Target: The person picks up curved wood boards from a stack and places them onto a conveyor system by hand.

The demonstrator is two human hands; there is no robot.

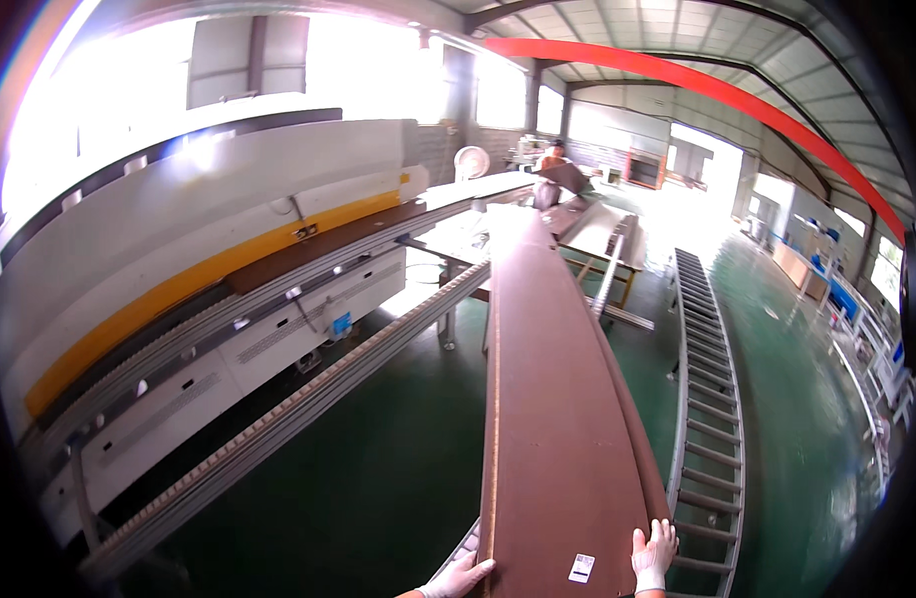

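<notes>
A long dark brown board (567, 429) stretches away from me, with a small white label (581, 568) near its close end. My left hand (460, 575), in a white glove, is closed on the board's left edge. At the right edge lies my gloved right hand (655, 554), its fingers stretched out and apart against the board. Another brown layer shows along that right side, partly hidden under the top one. What supports the near end is mostly covered.
A long white and yellow machine (268, 189) runs along the left, with a metal rail (318, 384) beside it. A roller conveyor (707, 399) stands on the right over a green floor. Farther off, a person (552, 164) handles a brown board near a table (597, 234).
</notes>
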